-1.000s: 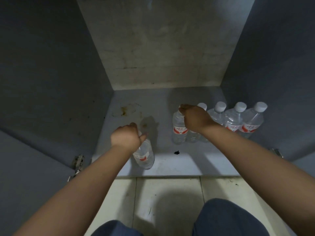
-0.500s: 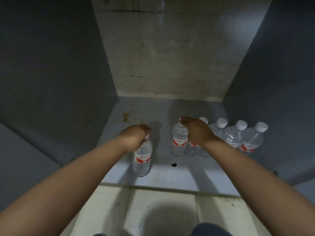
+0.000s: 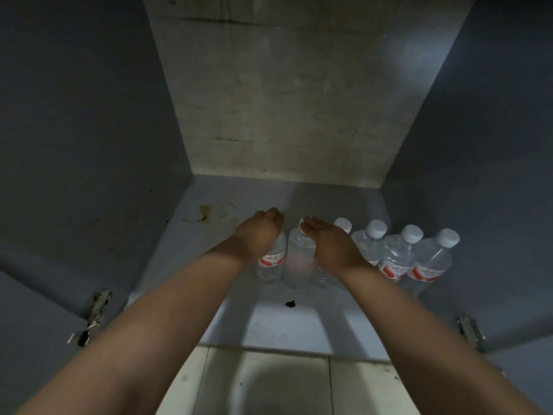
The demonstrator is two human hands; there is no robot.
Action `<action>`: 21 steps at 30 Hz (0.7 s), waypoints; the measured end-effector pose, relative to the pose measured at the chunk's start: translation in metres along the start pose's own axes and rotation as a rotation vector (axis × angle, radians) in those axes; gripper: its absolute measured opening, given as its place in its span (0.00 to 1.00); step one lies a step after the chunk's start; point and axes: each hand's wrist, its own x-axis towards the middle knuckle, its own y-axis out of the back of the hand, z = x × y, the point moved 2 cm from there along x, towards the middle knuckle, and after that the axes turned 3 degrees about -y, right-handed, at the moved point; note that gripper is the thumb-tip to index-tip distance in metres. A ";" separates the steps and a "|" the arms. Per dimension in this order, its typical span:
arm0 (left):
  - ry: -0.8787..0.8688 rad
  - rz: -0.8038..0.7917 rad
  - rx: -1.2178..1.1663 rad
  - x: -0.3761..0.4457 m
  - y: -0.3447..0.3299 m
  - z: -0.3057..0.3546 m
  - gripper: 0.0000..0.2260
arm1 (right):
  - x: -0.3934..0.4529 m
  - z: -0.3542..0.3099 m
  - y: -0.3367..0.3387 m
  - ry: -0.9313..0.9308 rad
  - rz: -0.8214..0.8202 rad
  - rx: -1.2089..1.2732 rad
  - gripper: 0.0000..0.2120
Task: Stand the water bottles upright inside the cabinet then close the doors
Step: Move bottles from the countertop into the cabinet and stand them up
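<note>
While the right hand (image 3: 332,247) opens, the left hand (image 3: 257,235) has slid its gripped bottle (image 3: 270,260) against the row.

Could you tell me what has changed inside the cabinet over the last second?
The left hand has carried its bottle from the front of the cabinet floor back and rightward, standing it beside the bottle under the right hand; the left hand still grips it. The three capped bottles on the right stayed put, and the doors remain open.
</note>
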 end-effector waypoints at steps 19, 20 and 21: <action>-0.029 -0.024 -0.160 0.007 -0.003 -0.007 0.19 | -0.006 -0.004 0.003 0.005 -0.018 -0.024 0.31; -0.025 -0.030 -0.174 0.007 -0.002 -0.006 0.19 | -0.006 -0.004 0.003 0.005 -0.020 -0.017 0.31; -0.021 -0.031 -0.188 0.007 -0.001 -0.005 0.19 | -0.007 -0.005 0.003 0.004 -0.022 -0.002 0.32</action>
